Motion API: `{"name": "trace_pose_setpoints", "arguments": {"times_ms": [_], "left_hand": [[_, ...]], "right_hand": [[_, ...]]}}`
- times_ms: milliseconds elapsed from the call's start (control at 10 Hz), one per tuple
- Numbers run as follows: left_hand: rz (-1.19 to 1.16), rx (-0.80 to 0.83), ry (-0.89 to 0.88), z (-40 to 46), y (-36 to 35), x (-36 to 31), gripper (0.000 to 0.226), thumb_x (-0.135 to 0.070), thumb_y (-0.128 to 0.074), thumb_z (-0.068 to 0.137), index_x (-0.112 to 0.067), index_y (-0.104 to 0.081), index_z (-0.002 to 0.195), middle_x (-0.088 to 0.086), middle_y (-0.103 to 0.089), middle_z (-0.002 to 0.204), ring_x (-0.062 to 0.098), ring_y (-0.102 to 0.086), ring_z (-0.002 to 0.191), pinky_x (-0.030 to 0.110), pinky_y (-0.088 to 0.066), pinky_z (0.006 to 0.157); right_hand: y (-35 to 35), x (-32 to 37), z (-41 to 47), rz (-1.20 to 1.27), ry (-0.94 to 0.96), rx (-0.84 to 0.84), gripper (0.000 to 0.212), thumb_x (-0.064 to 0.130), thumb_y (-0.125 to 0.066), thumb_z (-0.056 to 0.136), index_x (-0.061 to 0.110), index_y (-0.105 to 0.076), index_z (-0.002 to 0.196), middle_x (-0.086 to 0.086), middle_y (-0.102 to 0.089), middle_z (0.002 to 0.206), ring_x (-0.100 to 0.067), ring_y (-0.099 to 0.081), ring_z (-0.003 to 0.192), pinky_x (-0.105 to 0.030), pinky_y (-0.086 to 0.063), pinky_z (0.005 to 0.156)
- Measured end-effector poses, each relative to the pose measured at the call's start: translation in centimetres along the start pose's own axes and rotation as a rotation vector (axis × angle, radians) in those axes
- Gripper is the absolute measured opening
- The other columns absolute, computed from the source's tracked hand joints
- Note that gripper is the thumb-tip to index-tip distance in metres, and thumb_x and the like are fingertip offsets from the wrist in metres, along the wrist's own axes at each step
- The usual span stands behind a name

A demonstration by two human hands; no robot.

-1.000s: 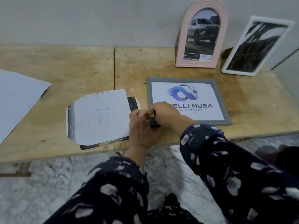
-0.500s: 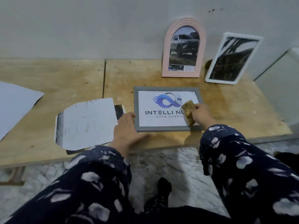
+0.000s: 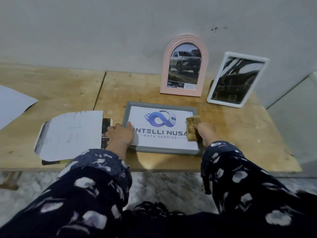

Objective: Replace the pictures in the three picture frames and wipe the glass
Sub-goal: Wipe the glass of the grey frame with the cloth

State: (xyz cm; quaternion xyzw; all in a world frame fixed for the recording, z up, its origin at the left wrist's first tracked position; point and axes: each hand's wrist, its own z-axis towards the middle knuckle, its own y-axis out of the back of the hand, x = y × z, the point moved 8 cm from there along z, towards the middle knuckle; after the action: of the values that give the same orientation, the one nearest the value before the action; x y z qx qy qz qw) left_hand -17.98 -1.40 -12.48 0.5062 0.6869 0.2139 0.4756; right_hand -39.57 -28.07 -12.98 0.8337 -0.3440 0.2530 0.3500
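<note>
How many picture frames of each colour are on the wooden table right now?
Grey rectangular picture frame, lying flat: 1
Pink arched picture frame, standing at the wall: 1
White rectangular picture frame, leaning on the wall: 1
Total: 3

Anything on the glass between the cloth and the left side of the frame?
Only the left hand, whose thumb lies over the grey frame's left edge onto the glass. The cloth is at the right edge.
</note>
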Motion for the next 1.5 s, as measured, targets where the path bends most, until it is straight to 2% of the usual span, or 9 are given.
{"name": "trace_pose_setpoints", "arguments": {"times_ms": [100, 400, 600, 900, 1100, 1200, 1300, 1400, 1500], "left_hand": [[-0.211, 0.005, 0.146, 1.4, 0.3, 1.5, 0.075, -0.055, -0.032, 0.098, 0.003, -0.029, 0.145, 0.024, -0.035, 0.146, 0.04, -0.036, 0.133, 0.045, -0.032, 0.109], [-0.668, -0.171, 0.28, 2.8, 9.5, 7.1, 0.053, -0.038, -0.034, 0.103, 0.004, -0.049, 0.132, 0.023, -0.054, 0.133, 0.038, -0.053, 0.122, 0.041, -0.046, 0.094], [-0.341, -0.441, 0.247, 5.5, 19.6, 13.8, 0.046, -0.008, -0.037, 0.096, -0.004, -0.032, 0.141, 0.023, -0.054, 0.125, 0.041, -0.052, 0.115, 0.043, -0.043, 0.093], [-0.798, -0.771, 0.417, 10.2, 33.7, 29.1, 0.052, -0.04, -0.032, 0.102, -0.002, -0.056, 0.127, 0.02, -0.056, 0.131, 0.039, -0.052, 0.12, 0.045, -0.042, 0.103], [-0.992, -0.856, 0.469, 13.1, 37.1, 35.2, 0.042, -0.052, -0.038, 0.095, -0.019, -0.063, 0.102, 0.004, -0.064, 0.105, 0.03, -0.06, 0.106, 0.04, -0.046, 0.1], [-0.964, -0.796, 0.477, 14.7, 37.9, 35.7, 0.043, -0.05, -0.034, 0.097, -0.02, -0.063, 0.107, 0.006, -0.065, 0.11, 0.031, -0.059, 0.111, 0.039, -0.046, 0.099], [-0.962, -0.828, 0.419, 15.7, 38.6, 34.3, 0.045, -0.037, -0.035, 0.1, -0.005, -0.06, 0.121, 0.018, -0.061, 0.121, 0.035, -0.056, 0.113, 0.043, -0.044, 0.099], [-0.976, -0.799, 0.356, 17.7, 38.2, 32.1, 0.043, -0.033, -0.037, 0.1, 0.0, -0.061, 0.115, 0.019, -0.063, 0.101, 0.039, -0.055, 0.101, 0.039, -0.044, 0.089], [-0.996, -0.691, 0.318, 19.3, 37.2, 27.9, 0.039, -0.035, -0.037, 0.101, -0.01, -0.056, 0.077, 0.002, -0.05, 0.075, 0.028, -0.048, 0.088, 0.032, -0.037, 0.079]], "right_hand": [[-0.5, 1.2, 0.2, 0.007, -0.004, 0.038, 0.014, 0.012, -0.052, 0.093, 0.001, -0.059, 0.098, -0.016, -0.064, 0.103, -0.031, -0.063, 0.104, -0.043, -0.051, 0.093], [-10.0, 12.1, -3.3, -0.045, 0.249, 0.266, 0.034, 0.016, -0.057, 0.09, 0.004, -0.06, 0.121, -0.006, -0.066, 0.094, -0.025, -0.063, 0.096, -0.044, -0.052, 0.094], [-21.2, 17.4, -8.8, -0.014, 0.337, 0.434, 0.021, 0.011, -0.05, 0.096, 0.007, -0.062, 0.112, -0.011, -0.066, 0.102, -0.028, -0.063, 0.093, -0.038, -0.052, 0.086], [-37.4, 20.8, -12.6, -0.171, 0.562, 0.423, 0.025, 0.012, -0.053, 0.093, 0.016, -0.067, 0.113, -0.006, -0.069, 0.109, -0.028, -0.065, 0.095, -0.045, -0.054, 0.09], [-45.6, 19.1, -14.9, -0.584, 0.851, 0.342, 0.041, 0.009, -0.041, 0.09, 0.025, -0.066, 0.12, 0.002, -0.064, 0.118, -0.025, -0.061, 0.104, -0.028, -0.047, 0.088], [-48.2, 16.7, -15.6, -0.961, 0.937, 0.279, 0.041, 0.014, -0.041, 0.088, 0.021, -0.065, 0.119, -0.011, -0.06, 0.119, -0.033, -0.058, 0.104, -0.035, -0.046, 0.092], [-47.8, 18.0, -15.7, -0.922, 0.864, 0.194, 0.033, 0.023, -0.04, 0.094, 0.018, -0.067, 0.113, -0.009, -0.064, 0.114, -0.031, -0.053, 0.111, -0.037, -0.037, 0.093], [-47.6, 20.8, -15.8, -0.602, 0.776, 0.299, 0.036, 0.027, -0.037, 0.098, 0.024, -0.063, 0.122, 0.0, -0.061, 0.126, -0.028, -0.051, 0.121, -0.039, -0.037, 0.104], [-47.0, 24.1, -15.7, -0.3, 0.699, 0.401, 0.037, 0.017, -0.037, 0.099, 0.014, -0.057, 0.13, -0.004, -0.058, 0.132, -0.025, -0.054, 0.119, -0.037, -0.042, 0.104]]}}
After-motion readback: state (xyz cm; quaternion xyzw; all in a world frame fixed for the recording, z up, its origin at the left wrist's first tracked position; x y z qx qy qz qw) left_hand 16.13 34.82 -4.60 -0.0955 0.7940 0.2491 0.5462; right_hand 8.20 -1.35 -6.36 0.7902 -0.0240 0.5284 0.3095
